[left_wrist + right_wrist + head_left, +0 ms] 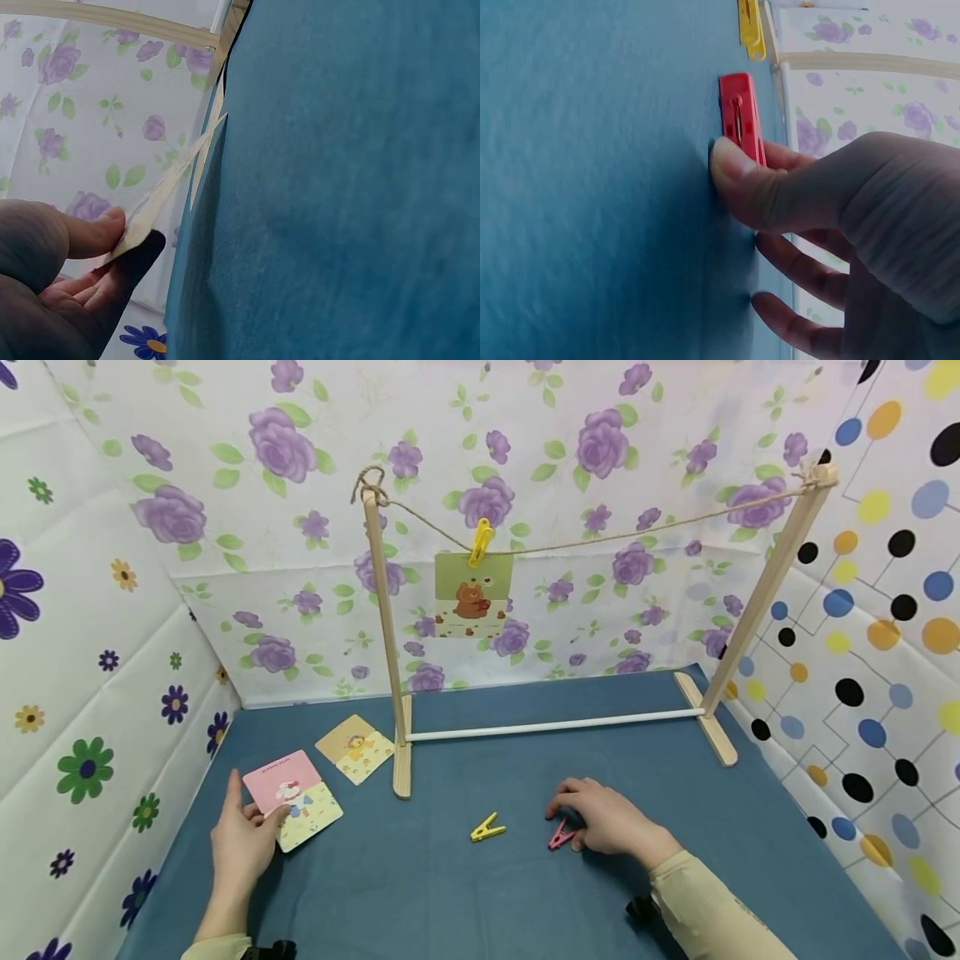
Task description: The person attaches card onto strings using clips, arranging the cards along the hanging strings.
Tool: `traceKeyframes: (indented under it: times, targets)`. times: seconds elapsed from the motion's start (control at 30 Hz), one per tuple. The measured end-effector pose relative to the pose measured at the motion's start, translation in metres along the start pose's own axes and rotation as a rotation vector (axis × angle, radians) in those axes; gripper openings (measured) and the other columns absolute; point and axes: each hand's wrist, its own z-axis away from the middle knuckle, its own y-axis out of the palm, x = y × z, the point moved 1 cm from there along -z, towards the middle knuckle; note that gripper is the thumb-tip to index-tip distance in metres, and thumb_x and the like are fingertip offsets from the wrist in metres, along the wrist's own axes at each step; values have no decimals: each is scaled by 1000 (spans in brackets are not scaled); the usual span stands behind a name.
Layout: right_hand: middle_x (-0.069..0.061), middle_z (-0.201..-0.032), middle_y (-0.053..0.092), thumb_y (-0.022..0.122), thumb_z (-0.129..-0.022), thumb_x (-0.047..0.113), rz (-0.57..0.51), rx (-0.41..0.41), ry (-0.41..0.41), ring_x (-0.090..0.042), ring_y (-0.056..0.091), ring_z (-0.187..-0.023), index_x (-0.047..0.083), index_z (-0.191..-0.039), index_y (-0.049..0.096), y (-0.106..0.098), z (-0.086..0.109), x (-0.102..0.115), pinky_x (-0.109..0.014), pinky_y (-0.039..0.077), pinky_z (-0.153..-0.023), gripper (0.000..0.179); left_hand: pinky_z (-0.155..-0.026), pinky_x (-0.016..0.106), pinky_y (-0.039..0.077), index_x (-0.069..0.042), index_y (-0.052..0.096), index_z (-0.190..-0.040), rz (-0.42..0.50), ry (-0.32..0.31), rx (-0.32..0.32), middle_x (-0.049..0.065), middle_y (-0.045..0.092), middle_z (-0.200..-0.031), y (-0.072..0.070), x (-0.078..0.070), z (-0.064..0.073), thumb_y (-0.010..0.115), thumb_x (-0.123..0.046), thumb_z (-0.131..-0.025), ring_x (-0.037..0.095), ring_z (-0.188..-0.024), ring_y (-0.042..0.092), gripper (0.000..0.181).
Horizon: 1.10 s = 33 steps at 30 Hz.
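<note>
While its thumb lies over the printed face and fingers support the underside, the left hand pinches a pink-and-yellow card, flat, smooth and round-cornered, tilted with its near edge raised off the blue cloth. Just to the right, a tan-and-yellow card lies beside the foot of the wooden stand, whose pale, straight-grained posts carry a sagging length of rough, fibrous twine. From this hangs a green-and-cream bear card, held by a glossy yellow clip at its top edge. A smooth white rod links the feet. Lower down, a V-shaped second yellow clip rests on the finely woven cloth. Further right, the right hand grasps a shiny red clip between thumb and forefinger, close to the cloth, the other fingers bent and spread. Counted up: three cards, three clips, two posts, two feet, one rod, one line of twine.
</note>
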Motion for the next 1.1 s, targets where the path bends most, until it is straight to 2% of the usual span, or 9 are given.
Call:
traceKeyframes:
  times: [0.13,0.33,0.47,0.6,0.7,0.83,1.1]
  targets:
    - [8,-131,62,94,-85,15,-28,24,-27,-26,59,-123,32,-120,76,0,3,-6,-51,53,-96,43,-60,22,46,-3,12,-171,-16,-14,-8,35,70,-121,2,0,2,75,-18,-104,37,-95,71,94]
    - [10,-135,63,91,-87,14,-49,34,-58,-23,59,-128,31,-122,77,-3,8,-11,-51,53,-102,42,-55,28,44,10,42,-157,-3,-51,-28,32,73,-111,3,-2,2,76,-23,-103,27,-76,65,72]
    - [8,-138,63,89,-89,10,-56,35,-66,-24,58,-131,29,-123,77,-4,10,-11,-50,52,-105,40,-50,29,43,9,56,-141,23,-74,-32,27,76,-104,2,-2,3,75,-25,-104,19,-66,63,53]
    - [6,-138,65,89,-90,11,-59,27,-76,-24,59,-131,27,-120,78,-4,10,-10,-50,52,-106,36,-49,28,46,5,66,-122,63,-93,-31,18,76,-92,3,-2,4,75,-29,-104,16,-63,62,40]
    - [5,-138,65,88,-90,11,-52,14,-79,-24,60,-130,28,-116,78,-3,10,-10,-50,53,-105,32,-50,26,49,4,69,-114,95,-96,-32,12,75,-87,3,-4,5,76,-32,-103,16,-63,62,37]
    - [5,-137,66,88,-91,12,-45,6,-79,-23,61,-129,29,-113,78,-3,10,-10,-49,53,-104,29,-50,26,50,3,73,-110,120,-98,-40,10,74,-85,5,-6,6,76,-35,-103,15,-62,61,39]
    - [11,-121,71,85,-95,18,-67,-23,-82,-14,65,-115,25,-122,77,-8,8,-11,-46,55,-98,28,-52,25,50,2,76,-111,168,-96,-65,8,72,-84,6,-12,9,75,-43,-102,15,-64,61,45]
